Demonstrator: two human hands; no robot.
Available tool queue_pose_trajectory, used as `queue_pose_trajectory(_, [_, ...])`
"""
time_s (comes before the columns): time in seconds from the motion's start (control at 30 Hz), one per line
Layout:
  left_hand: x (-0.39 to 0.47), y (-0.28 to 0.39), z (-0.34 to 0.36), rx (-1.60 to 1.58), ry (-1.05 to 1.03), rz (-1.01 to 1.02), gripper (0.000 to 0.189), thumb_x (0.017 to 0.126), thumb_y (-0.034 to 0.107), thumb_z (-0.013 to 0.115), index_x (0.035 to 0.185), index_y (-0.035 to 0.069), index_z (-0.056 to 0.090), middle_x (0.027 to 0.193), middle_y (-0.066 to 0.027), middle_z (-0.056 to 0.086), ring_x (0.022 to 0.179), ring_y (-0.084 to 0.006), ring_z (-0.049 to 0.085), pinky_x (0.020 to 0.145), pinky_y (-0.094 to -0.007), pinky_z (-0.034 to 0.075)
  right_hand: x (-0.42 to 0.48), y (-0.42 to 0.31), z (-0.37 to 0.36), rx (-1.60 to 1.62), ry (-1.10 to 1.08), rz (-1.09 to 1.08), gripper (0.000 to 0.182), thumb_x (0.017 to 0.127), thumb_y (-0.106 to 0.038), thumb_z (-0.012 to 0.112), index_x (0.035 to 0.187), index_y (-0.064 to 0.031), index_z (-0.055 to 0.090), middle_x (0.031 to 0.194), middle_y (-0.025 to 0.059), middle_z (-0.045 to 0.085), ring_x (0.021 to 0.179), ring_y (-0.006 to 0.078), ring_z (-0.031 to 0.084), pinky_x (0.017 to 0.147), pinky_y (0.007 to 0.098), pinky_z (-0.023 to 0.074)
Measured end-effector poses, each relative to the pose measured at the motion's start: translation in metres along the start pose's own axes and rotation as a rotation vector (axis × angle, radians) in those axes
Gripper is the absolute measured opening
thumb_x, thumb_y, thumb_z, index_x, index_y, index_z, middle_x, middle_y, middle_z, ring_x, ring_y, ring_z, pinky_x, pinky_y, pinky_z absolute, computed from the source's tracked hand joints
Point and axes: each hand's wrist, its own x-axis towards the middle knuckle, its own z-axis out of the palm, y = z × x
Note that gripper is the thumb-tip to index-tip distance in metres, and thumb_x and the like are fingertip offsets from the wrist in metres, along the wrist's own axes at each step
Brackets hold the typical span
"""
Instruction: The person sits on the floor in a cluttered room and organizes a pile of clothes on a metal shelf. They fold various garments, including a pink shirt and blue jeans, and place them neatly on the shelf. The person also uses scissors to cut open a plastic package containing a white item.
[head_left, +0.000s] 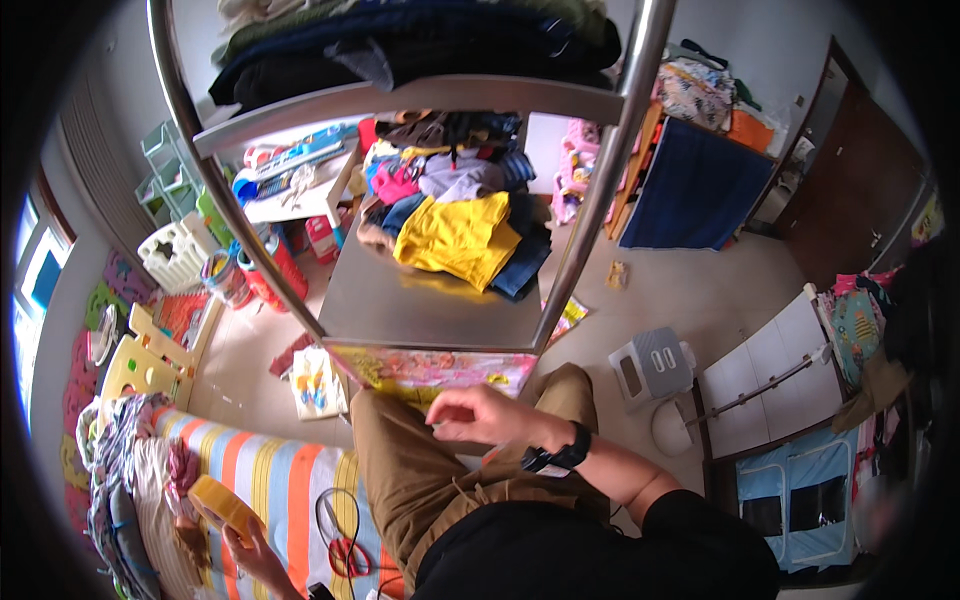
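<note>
At lower left my left hand (255, 559) grips a roll of yellowish adhesive tape (223, 508) above a striped bed cover (289, 487). Bent across my lap, my right hand (480, 415) hovers over brown trousers with its fingers curled; whether something small is between them cannot be made out. Red-handled scissors (347, 555) lie on the stripes beside a black cable (321, 510). Straight ahead stands a metal rack whose shelf (420, 315) carries folded clothes, with yellow shorts (457, 238) on top at the front. A colourful printed sheet (450, 370) hangs under that shelf's front edge.
Steel posts (592, 225) rise on both sides of the shelf, and dark clothes (420, 56) fill the tier above. A grey and white step stool (654, 364) stands on the floor at right. Crumpled clothes (142, 457) lie at the bed's left end.
</note>
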Motion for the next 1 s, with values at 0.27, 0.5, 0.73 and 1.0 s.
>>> queue_pose_trajectory(0.27, [0.005,0.198,0.073,-0.248,-0.39,0.713,0.04,0.06,0.013,0.083,0.09,0.004,0.057,0.09,-0.0109,0.058,0.098,-0.0348,0.057,0.104,-0.0532,0.034,0.03,-0.028,0.035,0.472,-0.04,-0.161,0.066,0.094,-0.052,0.054,0.138,-0.0034,0.043,0.127,0.0104,0.054,0.118,0.0186,0.052,0.1,0.0356,0.0429])
queue_pose_trajectory(0.5, [-0.02,0.248,0.13,-0.252,-0.655,1.08,0.058,0.058,0.024,0.087,0.106,0.007,0.06,0.102,-0.0063,0.059,0.101,-0.0245,0.057,0.107,-0.0489,0.035,-0.022,-0.041,0.009,1.213,0.25,0.102,0.054,0.094,-0.051,0.056,0.124,-0.0064,0.05,0.101,0.0076,0.065,0.095,0.0171,0.063,0.086,0.0336,0.0514])
queue_pose_trajectory(0.73, [-0.027,0.247,0.134,-0.46,-0.817,0.682,0.115,0.049,0.039,0.094,0.14,0.001,0.035,0.134,-0.0168,0.046,0.123,-0.0318,0.047,0.104,-0.0433,0.038,-0.08,-0.03,-0.011,1.156,0.239,-0.098,0.048,0.094,-0.047,0.058,0.118,-0.0048,0.052,0.088,0.0068,0.063,0.082,0.0151,0.063,0.074,0.0289,0.0507])
queue_pose_trajectory(1.0, [-0.056,0.252,0.141,-0.311,-0.824,0.566,0.073,0.06,0.004,0.086,0.126,-0.001,0.054,0.103,-0.0102,0.068,0.096,-0.0195,0.066,0.087,-0.0326,0.051,-0.11,-0.019,-0.036,1.117,0.105,-0.218,0.054,0.093,-0.05,0.058,0.116,-0.0018,0.052,0.09,0.0073,0.063,0.081,0.0153,0.063,0.074,0.0293,0.0503])
